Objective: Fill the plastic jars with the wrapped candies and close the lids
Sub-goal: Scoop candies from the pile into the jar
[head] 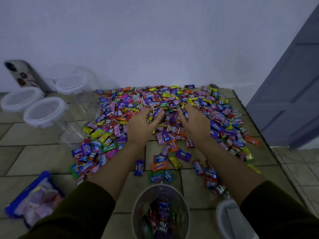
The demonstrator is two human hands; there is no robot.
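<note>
The left hand (141,125) and right hand (196,125) are each curling fingers around a clump of the wrapped candies (172,99) heaped on the tiled surface (43,157). 1 open jar (136,216), holding a few, is standing nearest; 3 lidded jars (45,111) are waiting far left.

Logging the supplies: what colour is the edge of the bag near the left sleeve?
Blue, on the bag, seen best in the head view.

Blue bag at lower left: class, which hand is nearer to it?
Left. The left hand grips candies up-right of the blue bag; the right hand lies farther right.
</note>
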